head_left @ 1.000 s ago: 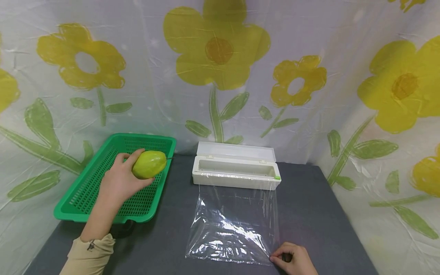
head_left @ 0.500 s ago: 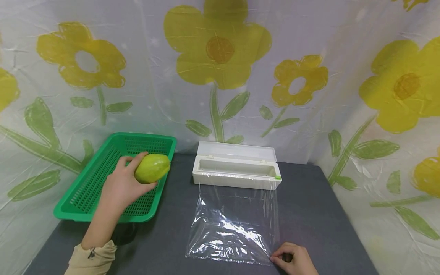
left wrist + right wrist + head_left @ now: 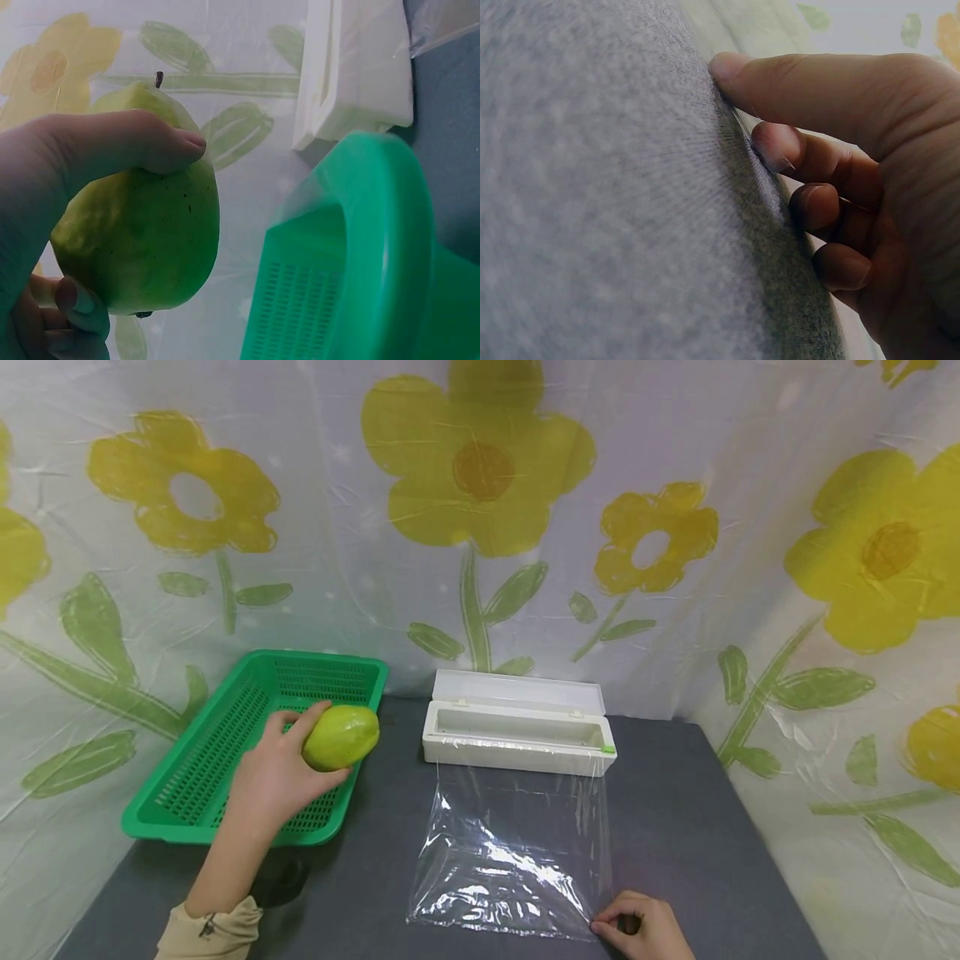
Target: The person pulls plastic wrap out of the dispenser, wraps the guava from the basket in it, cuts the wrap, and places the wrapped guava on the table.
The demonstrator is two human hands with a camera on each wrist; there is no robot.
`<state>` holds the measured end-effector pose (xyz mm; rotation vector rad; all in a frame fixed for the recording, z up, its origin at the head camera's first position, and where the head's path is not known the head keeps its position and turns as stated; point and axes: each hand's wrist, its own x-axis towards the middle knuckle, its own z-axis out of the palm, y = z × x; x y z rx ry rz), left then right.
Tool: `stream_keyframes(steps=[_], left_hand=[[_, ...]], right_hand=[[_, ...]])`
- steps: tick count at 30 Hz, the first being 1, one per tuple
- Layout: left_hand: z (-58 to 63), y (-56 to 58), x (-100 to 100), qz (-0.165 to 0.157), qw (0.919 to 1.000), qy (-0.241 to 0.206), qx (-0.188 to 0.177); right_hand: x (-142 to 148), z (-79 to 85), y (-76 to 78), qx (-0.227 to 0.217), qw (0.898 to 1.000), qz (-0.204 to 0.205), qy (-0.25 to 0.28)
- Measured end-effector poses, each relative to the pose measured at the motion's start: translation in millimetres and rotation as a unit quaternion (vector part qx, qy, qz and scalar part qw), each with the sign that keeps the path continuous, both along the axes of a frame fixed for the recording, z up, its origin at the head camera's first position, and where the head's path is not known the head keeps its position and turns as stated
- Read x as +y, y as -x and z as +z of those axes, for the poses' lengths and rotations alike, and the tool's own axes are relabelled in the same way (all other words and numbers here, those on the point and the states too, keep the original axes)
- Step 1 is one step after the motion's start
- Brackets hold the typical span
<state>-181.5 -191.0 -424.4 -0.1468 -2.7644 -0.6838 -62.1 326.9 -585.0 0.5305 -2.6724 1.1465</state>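
Observation:
My left hand (image 3: 276, 772) grips a yellow-green pear (image 3: 342, 737) above the right side of the green plastic basket (image 3: 138, 814). Up close in the left wrist view, the thumb lies across the pear (image 3: 150, 232), whose short stem points up. My right hand (image 3: 643, 925) pinches the near right corner of a sheet of clear plastic wrap (image 3: 517, 827). That sheet runs flat over the dark table from a white wrap dispenser box (image 3: 517, 755), whose lid stands raised at the back. Curled fingers of the right hand (image 3: 847, 165) show in the right wrist view, close to the dark cloth.
Dark cloth covers the table (image 3: 660, 810). A flower-printed plastic curtain (image 3: 315, 527) hangs close behind the basket and the dispenser box and along both sides. A small dark round object (image 3: 279, 881) lies beside my left forearm, in front of the basket.
My left hand has carried the pear a little to the right and toward me, to the basket's right rim. The right hand keeps its hold on the wrap corner.

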Motion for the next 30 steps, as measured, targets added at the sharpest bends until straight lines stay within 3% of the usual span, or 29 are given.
stream_keyframes(steps=[9, 18, 30], left_hand=[[-3.2, -7.8, 9, -0.005, 1.0000, -0.003, -0.002], [0.1, -13.6, 19, -0.003, 1.0000, -0.003, -0.003], [-6.5, -16.9, 31, -0.008, 0.9998, -0.013, -0.014]], right_hand=[[-1, 2.1, -0.2, 0.000, 1.000, -0.004, -0.006], [-1, 6.4, -0.8, -0.048, 0.999, -0.020, -0.009], [-2, 3.7, -1.1, -0.038, 0.999, -0.013, -0.001]])
